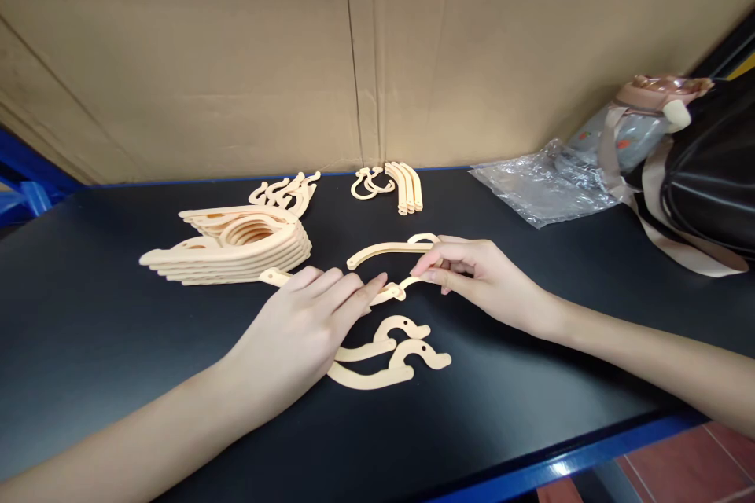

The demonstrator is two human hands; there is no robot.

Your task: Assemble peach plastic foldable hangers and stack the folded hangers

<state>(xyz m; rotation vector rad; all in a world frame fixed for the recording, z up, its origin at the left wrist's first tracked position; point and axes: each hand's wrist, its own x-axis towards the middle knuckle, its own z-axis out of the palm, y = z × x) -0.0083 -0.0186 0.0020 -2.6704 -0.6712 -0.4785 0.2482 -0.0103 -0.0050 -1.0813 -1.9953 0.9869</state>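
My left hand (312, 326) is closed over a cream curved arm (274, 277), whose end sticks out past the knuckles. My right hand (475, 279) pinches a cream hook piece (411, 282) that meets the arm near my left fingertips. Just beyond, another curved arm (383, 250) lies on the table, its right end partly behind my right fingers. Nearer to me, two joined arm-and-hook pieces (369, 380) rest side by side, their left ends partly hidden by my left hand.
On the black table (501, 424), a stack of cream hangers (236, 259) sits left, with loose hooks (289, 192) behind. Small hooks (371, 185) and curved arms (406, 187) lie at the back. Clear plastic (543, 185), a bottle (631, 126) and a black bag (708, 173) are right.
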